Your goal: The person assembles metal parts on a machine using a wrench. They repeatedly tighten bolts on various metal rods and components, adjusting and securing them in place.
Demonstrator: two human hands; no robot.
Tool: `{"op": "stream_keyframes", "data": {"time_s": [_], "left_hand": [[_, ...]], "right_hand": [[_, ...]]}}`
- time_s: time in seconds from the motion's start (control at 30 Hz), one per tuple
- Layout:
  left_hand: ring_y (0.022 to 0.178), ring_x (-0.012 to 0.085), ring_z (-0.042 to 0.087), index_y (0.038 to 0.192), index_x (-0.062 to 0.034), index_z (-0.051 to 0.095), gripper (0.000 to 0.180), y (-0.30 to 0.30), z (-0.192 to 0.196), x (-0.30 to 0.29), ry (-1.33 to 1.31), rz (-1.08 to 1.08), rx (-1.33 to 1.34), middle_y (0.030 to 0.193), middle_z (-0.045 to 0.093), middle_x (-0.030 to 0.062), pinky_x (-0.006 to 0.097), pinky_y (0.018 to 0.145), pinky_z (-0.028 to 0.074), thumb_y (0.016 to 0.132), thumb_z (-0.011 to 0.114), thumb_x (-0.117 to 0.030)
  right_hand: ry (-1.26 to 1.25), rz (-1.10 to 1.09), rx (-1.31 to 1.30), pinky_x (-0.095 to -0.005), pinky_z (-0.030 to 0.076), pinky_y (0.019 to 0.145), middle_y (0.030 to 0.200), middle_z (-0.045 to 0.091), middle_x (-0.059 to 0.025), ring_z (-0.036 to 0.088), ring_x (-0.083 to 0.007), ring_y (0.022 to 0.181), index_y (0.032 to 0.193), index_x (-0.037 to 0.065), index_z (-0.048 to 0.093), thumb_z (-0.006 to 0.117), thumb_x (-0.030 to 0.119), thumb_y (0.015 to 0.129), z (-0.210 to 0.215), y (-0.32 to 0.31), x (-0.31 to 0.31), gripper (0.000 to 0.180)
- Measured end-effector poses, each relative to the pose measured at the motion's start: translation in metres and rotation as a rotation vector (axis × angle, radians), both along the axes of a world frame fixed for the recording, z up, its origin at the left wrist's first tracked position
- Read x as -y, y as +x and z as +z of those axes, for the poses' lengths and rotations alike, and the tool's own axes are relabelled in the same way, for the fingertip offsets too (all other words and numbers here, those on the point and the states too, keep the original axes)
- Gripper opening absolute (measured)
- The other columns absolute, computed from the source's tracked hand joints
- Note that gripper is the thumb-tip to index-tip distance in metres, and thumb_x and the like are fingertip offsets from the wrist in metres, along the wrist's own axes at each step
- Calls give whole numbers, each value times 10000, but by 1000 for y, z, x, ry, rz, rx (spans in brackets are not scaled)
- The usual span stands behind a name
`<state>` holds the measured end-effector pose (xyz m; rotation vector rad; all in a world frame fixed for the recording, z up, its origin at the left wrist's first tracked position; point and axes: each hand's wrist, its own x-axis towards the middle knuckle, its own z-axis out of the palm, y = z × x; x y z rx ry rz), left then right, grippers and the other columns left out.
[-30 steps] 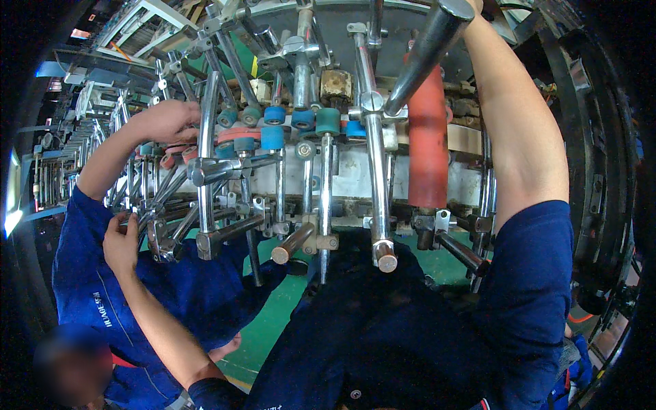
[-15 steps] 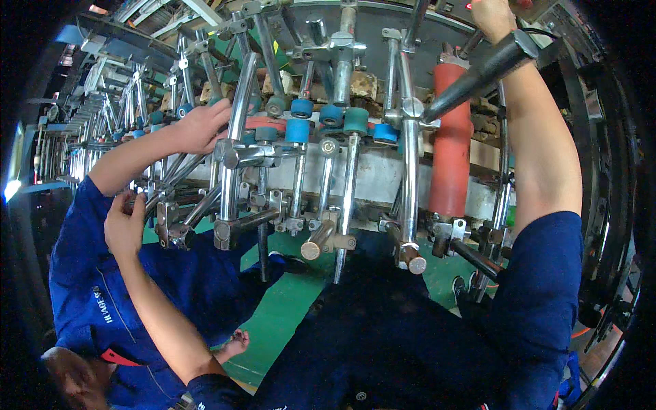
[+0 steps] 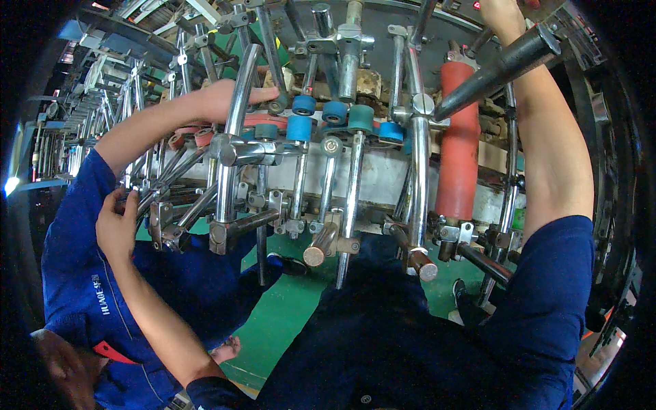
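Chrome rods (image 3: 419,181) all over the place in the head view; the left hand (image 3: 117,222) is half curled just beside some slanted metal bars (image 3: 198,206) on the left, though I can't tell if it's gripping one; the right hand (image 3: 504,19) gets cut off at the top edge, so open or closed, no clue; a dark bar (image 3: 495,72) crosses in front of that forearm; a red roller (image 3: 458,143) stands left of it; blue rollers (image 3: 299,128) sit mid-frame; a co-worker's hand (image 3: 219,101) reaches behind a chrome post (image 3: 242,92).
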<state>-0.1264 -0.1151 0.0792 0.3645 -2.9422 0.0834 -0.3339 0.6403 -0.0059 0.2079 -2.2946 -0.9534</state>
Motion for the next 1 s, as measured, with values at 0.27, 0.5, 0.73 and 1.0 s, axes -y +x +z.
{"op": "stream_keyframes", "data": {"time_s": [0.27,0.5,0.73,1.0], "left_hand": [[834,261,730,1189,-76,721,448,6,0,0,-4,-3,-27,908,758,130,371,762,542,913,712,-429],[842,248,732,1192,-73,721,437,-18,-17,-8,58,-50,-11,912,761,127,356,766,543,917,715,-412],[854,249,732,1196,-71,718,445,-8,-7,-6,91,-51,-34,932,759,134,365,780,547,917,716,-416],[833,282,724,1190,-89,721,468,-5,-6,2,58,6,-24,906,750,125,388,762,546,884,720,-443]], "right_hand": [[-731,-106,19,-486,436,1061,906,667,-158,649,-335,881,854,24,709,566,128,897,2,-1,13,182],[-958,-155,-56,-457,574,760,1038,698,-202,690,-379,835,1105,59,683,588,159,930,13,13,-6,223],[-973,-122,-65,-452,566,731,977,695,-194,679,-364,802,1066,57,692,613,174,913,4,-2,9,209],[-607,23,7,-446,556,698,907,692,-185,666,-348,766,1021,54,702,640,193,895,-11,-10,-36,197]]}}
